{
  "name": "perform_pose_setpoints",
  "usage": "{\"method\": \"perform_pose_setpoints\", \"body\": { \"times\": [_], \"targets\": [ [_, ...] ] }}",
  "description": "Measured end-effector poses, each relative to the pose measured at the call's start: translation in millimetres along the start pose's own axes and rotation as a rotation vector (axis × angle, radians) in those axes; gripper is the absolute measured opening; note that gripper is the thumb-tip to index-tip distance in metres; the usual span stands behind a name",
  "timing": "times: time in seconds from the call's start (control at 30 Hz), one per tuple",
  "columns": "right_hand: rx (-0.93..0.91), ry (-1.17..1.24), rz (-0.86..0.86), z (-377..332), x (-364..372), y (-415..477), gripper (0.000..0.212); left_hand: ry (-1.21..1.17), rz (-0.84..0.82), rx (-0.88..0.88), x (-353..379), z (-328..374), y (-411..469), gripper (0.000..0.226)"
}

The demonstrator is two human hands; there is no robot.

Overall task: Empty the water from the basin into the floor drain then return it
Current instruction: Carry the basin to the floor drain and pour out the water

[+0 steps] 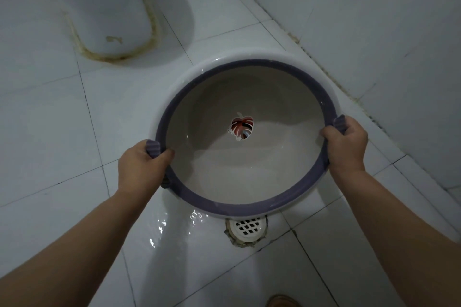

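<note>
Overhead, a basin held above the drain

Both hands hold the basin (245, 174) off the floor, tipped so that its inside faces the camera. The left hand (143, 164) is clamped on the ribbed purple handle at the left of the rim, fingers (166, 153) curled over it into the bowl. The right hand (345, 143) grips the matching handle on the right, its fingers wrapped around the rim. The basin is white outside with a purple rim, and a leaf sticker (241, 126) sits at the middle of its pale bottom. No pooled water shows inside it.

The drain (247, 228), a white round grate set in a chipped tile, lies just below the near edge of the basin. A wet patch (174, 229) glistens on the tiles (62, 137) left of the drain. The toilet base (107, 15) stands at upper left, well apart from the basin, and a tiled wall (374, 20) rises on the right.
</note>
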State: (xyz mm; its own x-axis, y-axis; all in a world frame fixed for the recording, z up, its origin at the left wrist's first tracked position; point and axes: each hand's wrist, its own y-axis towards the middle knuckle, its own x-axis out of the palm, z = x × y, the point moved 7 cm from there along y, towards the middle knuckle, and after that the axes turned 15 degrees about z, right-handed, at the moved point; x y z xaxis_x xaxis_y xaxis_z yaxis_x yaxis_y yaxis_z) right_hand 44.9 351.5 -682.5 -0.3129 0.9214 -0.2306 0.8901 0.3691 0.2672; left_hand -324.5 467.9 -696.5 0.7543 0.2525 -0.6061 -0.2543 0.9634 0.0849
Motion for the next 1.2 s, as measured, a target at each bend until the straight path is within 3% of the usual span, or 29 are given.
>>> {"method": "perform_pose_setpoints", "body": {
  "times": [0.3, 0.47, 0.67, 0.93, 1.2],
  "targets": [
    [0.004, 0.051, 0.016, -2.7, -4.8, -3.0, 0.027, -0.018, -0.015, 0.015, -1.8, 6.2, -2.4, 0.028],
    [-0.013, 0.038, 0.009, -2.2, -6.5, -3.1, 0.04, -0.015, -0.004, -0.003, -4.8, 4.7, -2.9, 0.029],
    [-0.012, 0.013, 0.014, -3.0, -8.9, -5.7, 0.041, 0.005, 0.002, 0.025, -6.5, 6.7, -3.6, 0.031],
    [0.001, 0.031, 0.016, -2.7, -12.1, -7.6, 0.026, -0.032, -0.015, 0.01, -4.2, 3.4, -5.4, 0.028],
    [0.003, 0.019, 0.025, -0.9, -12.4, -8.3, 0.026, -0.022, 0.006, 0.024, -5.6, 5.2, -6.3, 0.031]
  ]
}}
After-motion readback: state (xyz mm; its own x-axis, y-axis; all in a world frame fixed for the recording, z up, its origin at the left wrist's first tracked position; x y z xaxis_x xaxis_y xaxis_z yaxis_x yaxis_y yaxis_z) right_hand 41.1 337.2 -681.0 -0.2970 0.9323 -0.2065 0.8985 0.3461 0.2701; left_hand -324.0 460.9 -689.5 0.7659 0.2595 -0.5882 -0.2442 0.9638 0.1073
